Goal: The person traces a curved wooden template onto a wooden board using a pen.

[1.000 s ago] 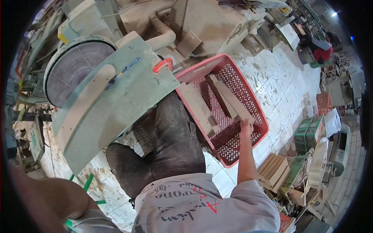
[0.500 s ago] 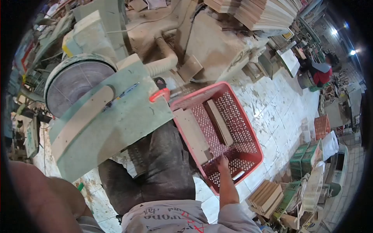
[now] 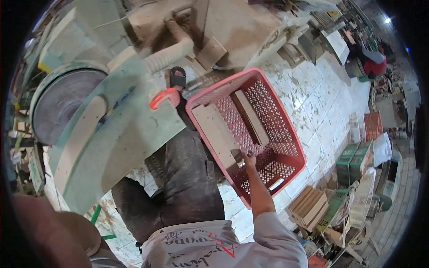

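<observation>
My right hand (image 3: 249,160) reaches down into a red perforated plastic basket (image 3: 292,147). Its fingers are partly spread beside the near end of some flat tan wooden pieces (image 3: 216,129) lying along the basket's left side. Another narrow wooden piece (image 3: 252,118) lies farther right in the basket. My left arm (image 3: 76,234) is raised close to the camera at the lower left, blurred, and its hand is out of sight. A curved wooden piece (image 3: 80,134) rests on the green worktable (image 3: 129,143), near a disc sander (image 3: 69,105).
A blue pen (image 3: 116,107) and a red-orange clamp-like part (image 3: 164,98) are on the worktable. Stacked boards (image 3: 308,205) and green crates (image 3: 354,161) stand at right. Another person (image 3: 374,62) sits in the far background. Wood scraps litter the tiled floor (image 3: 319,120).
My right hand has moved forward and left inside the basket, closer to the wooden pieces' end. The view has shifted, and the worktable appears farther left.
</observation>
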Available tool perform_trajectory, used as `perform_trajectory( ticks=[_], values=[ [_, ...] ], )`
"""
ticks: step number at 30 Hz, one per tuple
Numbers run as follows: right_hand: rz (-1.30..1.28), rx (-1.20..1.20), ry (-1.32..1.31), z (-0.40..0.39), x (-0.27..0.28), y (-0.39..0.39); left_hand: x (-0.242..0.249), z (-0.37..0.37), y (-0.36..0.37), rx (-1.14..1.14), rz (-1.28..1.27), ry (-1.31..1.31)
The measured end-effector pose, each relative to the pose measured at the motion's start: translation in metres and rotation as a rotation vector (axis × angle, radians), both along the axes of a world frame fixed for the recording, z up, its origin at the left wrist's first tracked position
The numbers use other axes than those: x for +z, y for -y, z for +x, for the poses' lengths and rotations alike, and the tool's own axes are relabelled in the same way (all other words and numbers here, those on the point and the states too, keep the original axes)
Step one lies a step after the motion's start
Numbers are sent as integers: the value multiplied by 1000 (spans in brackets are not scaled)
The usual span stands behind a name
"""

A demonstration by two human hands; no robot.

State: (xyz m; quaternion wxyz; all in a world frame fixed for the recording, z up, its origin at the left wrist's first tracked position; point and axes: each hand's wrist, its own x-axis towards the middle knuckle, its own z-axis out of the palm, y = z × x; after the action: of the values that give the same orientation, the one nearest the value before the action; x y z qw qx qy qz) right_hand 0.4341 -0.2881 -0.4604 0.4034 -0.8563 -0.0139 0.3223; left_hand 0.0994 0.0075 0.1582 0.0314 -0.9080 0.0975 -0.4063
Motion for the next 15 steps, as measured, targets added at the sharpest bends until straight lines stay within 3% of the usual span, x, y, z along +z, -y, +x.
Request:
perform_trajectory(
  ticks=[1,4,7,8,10,12,13,15],
  values=[
    [-89,170,244,-1,-3,-2,-3,4,-3,3,-26,-8],
    [-127,287,336,1,-1,-13,-21,9,-14,89,-227,-87],
    [-107,179,312,7,6,-29,-91,24,-11,486,-686,-242],
    [-115,161,231,27,-62,-11,-115,30,-12,637,-735,-300],
    [74,-67,-60,37,-33,-28,-154,35,-20,596,-807,-479],
    [324,-606,-457,47,-24,-42,-182,32,-21,619,-845,-518],
    [472,-639,-510,58,-40,-36,-192,28,-22,586,-798,-518],
    [399,-379,-535,102,-135,1,-195,28,-24,577,-765,-536]
  ],
)
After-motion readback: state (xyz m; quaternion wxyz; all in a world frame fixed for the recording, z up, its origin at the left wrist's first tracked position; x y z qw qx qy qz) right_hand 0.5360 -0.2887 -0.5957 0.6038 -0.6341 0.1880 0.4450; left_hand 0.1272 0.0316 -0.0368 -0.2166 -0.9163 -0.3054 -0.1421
